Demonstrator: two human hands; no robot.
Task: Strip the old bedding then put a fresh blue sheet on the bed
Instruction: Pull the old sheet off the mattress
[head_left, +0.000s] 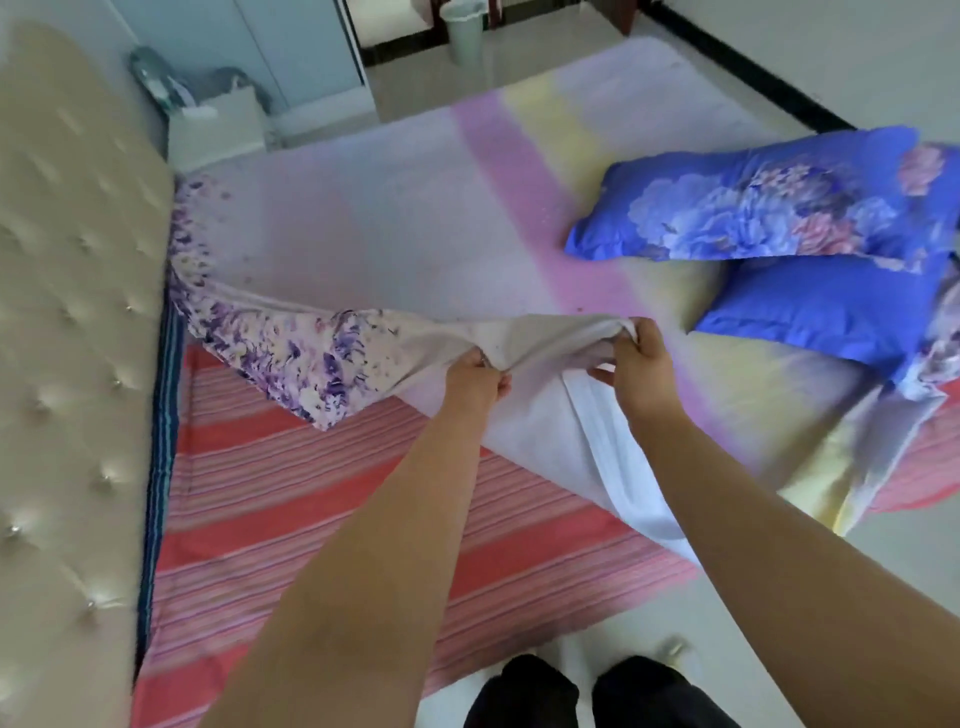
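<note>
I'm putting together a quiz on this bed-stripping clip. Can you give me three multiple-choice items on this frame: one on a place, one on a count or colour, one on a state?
1. Where do the blue floral pillows lie?
A. against the headboard
B. on the far right part of the bed
C. on the floor

2. What shows where the pastel sheet is peeled back?
A. a red-and-pink striped layer
B. a plain green layer
C. bare wooden slats

3. What are the two hands doing?
A. both hang idle
B. only one holds cloth
C. both grip the bunched sheet edge

Answers:
1 B: two pillows overlap at the right, away from the tufted headboard.
2 A: the striped layer lies uncovered near the camera.
3 C: the left hand and right hand each curl round lifted fabric.
</note>
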